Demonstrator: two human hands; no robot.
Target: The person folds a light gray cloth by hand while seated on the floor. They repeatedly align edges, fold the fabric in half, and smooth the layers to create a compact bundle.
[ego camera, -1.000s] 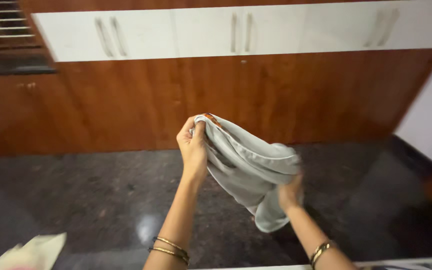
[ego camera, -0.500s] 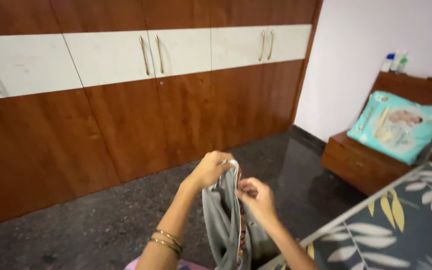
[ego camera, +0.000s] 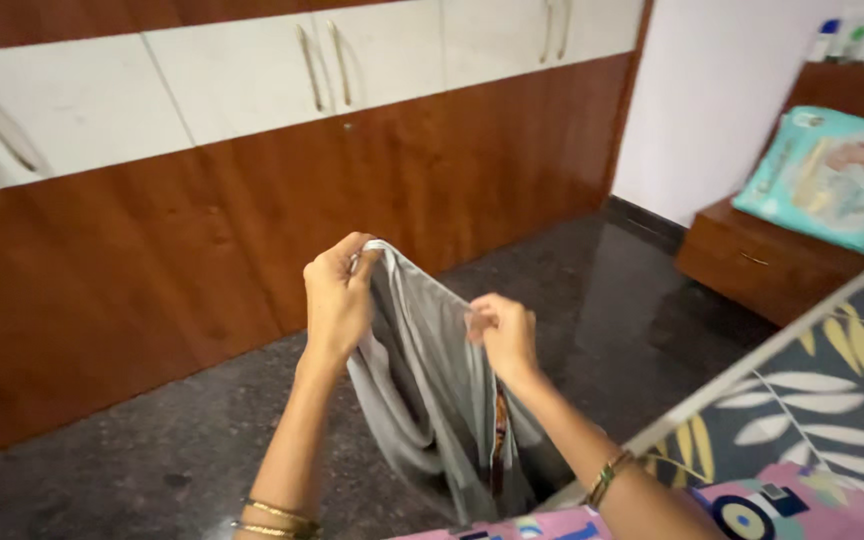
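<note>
Two hands suspend a grey garment point(ego camera: 422, 400) clear of the dark floor point(ego camera: 132, 450), before the brown-and-white wardrobe point(ego camera: 202, 170): left hand point(ego camera: 337, 300) fisted on its upper edge, right hand point(ego camera: 502, 335) pinching that edge, stretching it taut.

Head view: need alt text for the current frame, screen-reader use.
Two bare hands hold a grey cloth up by its top edge, the left hand gripping one corner and the right hand pinching the edge beside it, so the cloth hangs down over a dark speckled floor. Behind stands a brown and white wardrobe; a leaf-patterned bed is at right.
</note>
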